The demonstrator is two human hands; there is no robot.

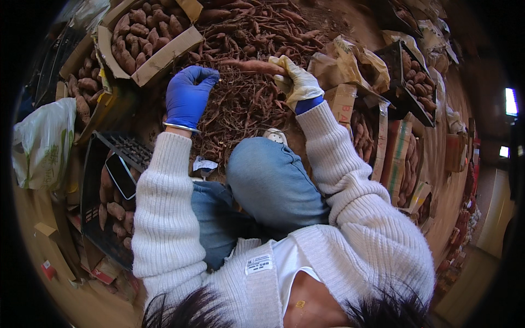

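Observation:
My right hand, in a pale glove with blue showing at the wrist, grips one end of a long, slender sweet potato. The root lies roughly level, its thin end pointing left toward my other hand. My left hand, in a blue glove, has its fingers curled and pinched together just left of that thin end. A tiny pale spot shows at those fingertips, too small to name. Beneath both hands spreads a heap of thin, stringy roots, with a bigger pile of slim sweet potatoes beyond it.
A cardboard box of sweet potatoes stands far left. Close on my left is a black crate with a phone on top. A white plastic bag hangs beside it. At right are another black crate and several cardboard boxes.

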